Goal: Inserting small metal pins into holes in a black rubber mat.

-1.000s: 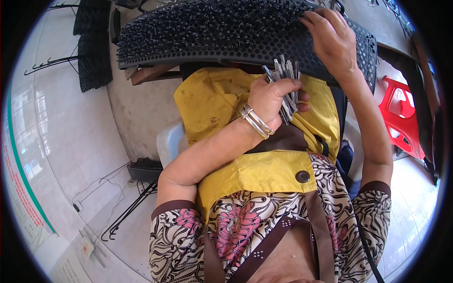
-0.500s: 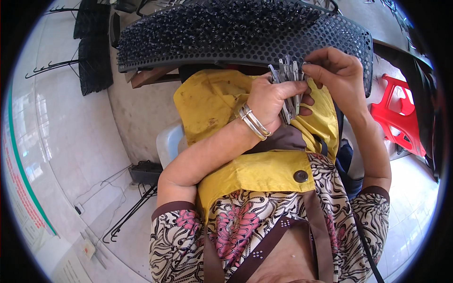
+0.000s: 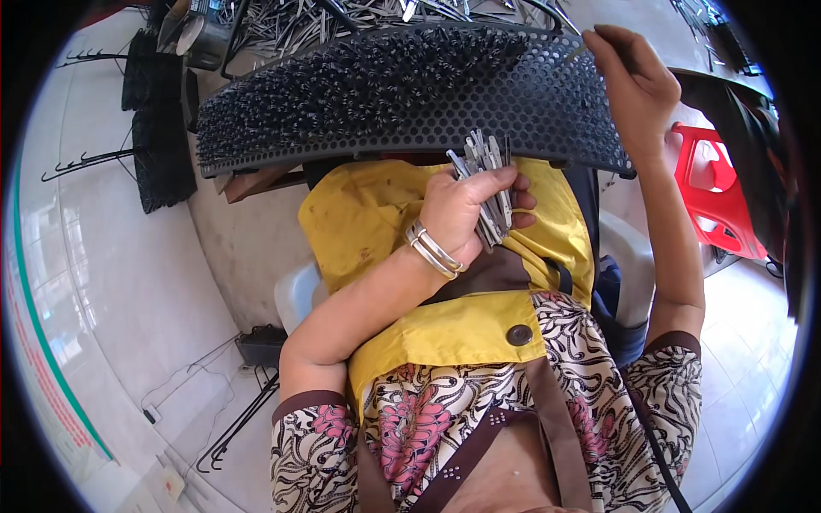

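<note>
My left hand (image 3: 457, 209) is closed around a bundle of slim metal pieces (image 3: 489, 192) above my lap, the thumb pressed across them. Their ends fan out toward a black perforated rack (image 3: 590, 128). Over the rack's far right part, my right hand (image 3: 634, 81) pinches one thin metal piece (image 3: 578, 53), its tip pointing down-left at the holes. Dark upright pieces (image 3: 368, 85) fill the rack's left and middle holes densely. Bare holes show along the right end and the near edge.
Loose metal pieces (image 3: 282, 26) lie heaped behind the rack, beside a grey cup (image 3: 203, 41). At the right stands a red stool (image 3: 714, 184). Black racks with hooked rods (image 3: 154, 120) are at the left wall. A yellow apron (image 3: 359, 214) covers my lap.
My right hand has moved from the bundle up and away to the rack's far right, carrying one thin piece. My left hand keeps the bundle. The view has shifted, showing more behind the rack.
</note>
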`<control>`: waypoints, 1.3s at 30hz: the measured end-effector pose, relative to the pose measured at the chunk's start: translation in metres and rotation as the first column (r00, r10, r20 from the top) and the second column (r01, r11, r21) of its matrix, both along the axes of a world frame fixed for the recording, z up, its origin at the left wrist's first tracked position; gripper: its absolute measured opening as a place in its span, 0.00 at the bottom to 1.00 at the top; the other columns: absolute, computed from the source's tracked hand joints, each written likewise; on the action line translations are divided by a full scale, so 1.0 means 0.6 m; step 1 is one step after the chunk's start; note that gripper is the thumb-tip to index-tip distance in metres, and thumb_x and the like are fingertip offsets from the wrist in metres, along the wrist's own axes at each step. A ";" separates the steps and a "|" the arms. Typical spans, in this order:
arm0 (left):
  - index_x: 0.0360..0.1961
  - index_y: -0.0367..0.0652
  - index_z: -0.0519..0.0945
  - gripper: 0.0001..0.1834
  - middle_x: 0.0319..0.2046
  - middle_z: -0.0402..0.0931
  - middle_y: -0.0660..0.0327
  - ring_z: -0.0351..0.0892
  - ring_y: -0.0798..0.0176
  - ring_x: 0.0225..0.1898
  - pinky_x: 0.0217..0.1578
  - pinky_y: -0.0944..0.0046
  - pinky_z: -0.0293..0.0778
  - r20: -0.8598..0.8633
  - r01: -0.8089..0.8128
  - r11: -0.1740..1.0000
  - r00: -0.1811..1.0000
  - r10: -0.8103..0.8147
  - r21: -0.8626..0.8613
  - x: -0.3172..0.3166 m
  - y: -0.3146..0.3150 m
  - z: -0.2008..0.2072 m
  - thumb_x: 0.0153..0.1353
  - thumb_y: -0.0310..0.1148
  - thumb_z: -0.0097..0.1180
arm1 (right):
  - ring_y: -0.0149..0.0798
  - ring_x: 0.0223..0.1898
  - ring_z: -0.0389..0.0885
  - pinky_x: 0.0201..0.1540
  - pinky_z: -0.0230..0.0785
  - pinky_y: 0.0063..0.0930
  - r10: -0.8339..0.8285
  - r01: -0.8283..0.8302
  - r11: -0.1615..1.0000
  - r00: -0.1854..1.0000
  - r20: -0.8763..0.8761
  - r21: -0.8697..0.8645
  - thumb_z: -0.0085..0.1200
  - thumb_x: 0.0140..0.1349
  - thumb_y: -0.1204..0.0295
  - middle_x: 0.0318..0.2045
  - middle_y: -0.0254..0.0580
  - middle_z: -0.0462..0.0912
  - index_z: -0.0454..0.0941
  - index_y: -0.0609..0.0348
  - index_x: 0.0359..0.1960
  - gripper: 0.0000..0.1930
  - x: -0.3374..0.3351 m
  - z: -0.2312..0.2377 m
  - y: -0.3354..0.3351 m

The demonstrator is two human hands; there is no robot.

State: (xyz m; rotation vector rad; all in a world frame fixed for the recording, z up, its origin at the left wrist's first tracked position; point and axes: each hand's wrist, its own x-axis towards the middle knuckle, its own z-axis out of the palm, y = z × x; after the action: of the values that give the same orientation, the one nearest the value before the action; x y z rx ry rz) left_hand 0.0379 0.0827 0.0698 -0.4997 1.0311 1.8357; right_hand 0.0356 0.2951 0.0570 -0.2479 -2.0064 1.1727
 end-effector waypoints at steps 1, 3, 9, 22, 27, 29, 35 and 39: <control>0.30 0.35 0.74 0.05 0.26 0.75 0.54 0.78 0.57 0.25 0.25 0.58 0.78 -0.002 0.001 1.000 1.000 -0.001 0.001 0.000 0.001 0.001 0.52 0.25 0.53 | 0.19 0.25 0.72 0.30 0.64 0.10 -0.001 0.001 1.000 1.000 -0.002 0.001 0.55 0.53 0.79 0.24 0.29 0.78 0.78 0.65 0.34 0.07 -0.008 -0.002 0.003; 0.30 0.35 0.74 0.05 0.26 0.75 0.55 0.78 0.58 0.25 0.24 0.58 0.78 -0.013 0.009 1.000 1.000 -0.010 -0.008 0.000 0.003 0.003 0.51 0.25 0.54 | 0.19 0.27 0.74 0.32 0.66 0.12 -0.083 0.085 0.991 0.996 -0.026 0.100 0.56 0.52 0.78 0.25 0.31 0.79 0.78 0.65 0.34 0.07 -0.022 -0.003 0.003; 0.29 0.36 0.73 0.06 0.25 0.74 0.58 0.77 0.60 0.24 0.23 0.58 0.78 -0.008 -0.008 0.999 1.000 0.008 -0.042 0.001 0.009 0.010 0.49 0.23 0.57 | 0.31 0.27 0.78 0.32 0.68 0.18 0.000 0.066 0.899 0.989 -0.149 0.433 0.57 0.49 0.81 0.26 0.41 0.79 0.77 0.65 0.31 0.06 -0.050 -0.002 0.000; 0.30 0.35 0.72 0.07 0.25 0.74 0.57 0.77 0.61 0.23 0.22 0.59 0.78 -0.018 0.003 1.000 1.000 -0.003 0.007 -0.004 0.024 0.021 0.49 0.21 0.56 | 0.48 0.30 0.76 0.31 0.68 0.30 0.089 -0.099 0.778 0.995 0.047 0.621 0.55 0.50 0.79 0.28 0.48 0.76 0.75 0.63 0.33 0.08 -0.055 -0.014 0.000; 0.30 0.35 0.72 0.08 0.25 0.74 0.56 0.76 0.61 0.22 0.22 0.59 0.78 -0.034 -0.007 1.000 0.999 0.008 0.018 -0.005 0.031 0.024 0.48 0.20 0.57 | 0.49 0.30 0.77 0.31 0.69 0.30 0.080 -0.089 0.822 0.996 0.041 0.563 0.53 0.51 0.79 0.29 0.49 0.77 0.74 0.64 0.34 0.07 -0.047 -0.019 0.007; 0.30 0.35 0.72 0.08 0.25 0.74 0.56 0.76 0.61 0.22 0.22 0.59 0.78 -0.037 -0.008 1.000 0.999 0.009 0.019 -0.006 0.034 0.023 0.48 0.20 0.57 | 0.49 0.29 0.77 0.32 0.69 0.29 0.084 -0.144 0.822 0.988 0.131 0.552 0.54 0.52 0.78 0.29 0.49 0.77 0.75 0.64 0.34 0.08 -0.042 -0.015 0.006; 0.30 0.35 0.72 0.08 0.24 0.74 0.57 0.76 0.61 0.21 0.21 0.60 0.78 -0.039 -0.037 0.999 0.999 0.038 0.019 -0.011 0.035 0.031 0.48 0.20 0.57 | 0.32 0.27 0.77 0.31 0.69 0.21 0.243 -0.308 0.939 0.910 0.336 0.156 0.55 0.51 0.78 0.26 0.40 0.79 0.75 0.64 0.36 0.10 0.004 0.030 -0.034; 0.30 0.36 0.73 0.07 0.24 0.74 0.57 0.77 0.61 0.22 0.21 0.60 0.78 -0.033 -0.014 0.999 0.999 0.016 0.051 -0.013 0.040 0.035 0.49 0.21 0.56 | 0.19 0.28 0.74 0.30 0.68 0.14 0.637 -0.399 0.745 0.663 0.393 -0.536 0.57 0.49 0.79 0.24 0.32 0.78 0.76 0.66 0.34 0.09 0.044 0.060 -0.052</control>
State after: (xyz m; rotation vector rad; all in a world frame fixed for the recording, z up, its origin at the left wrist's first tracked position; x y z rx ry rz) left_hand 0.0301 0.1068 0.0908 -0.4492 1.0033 1.8842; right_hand 0.0619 0.2638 0.0932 -0.2270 -2.4040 2.1192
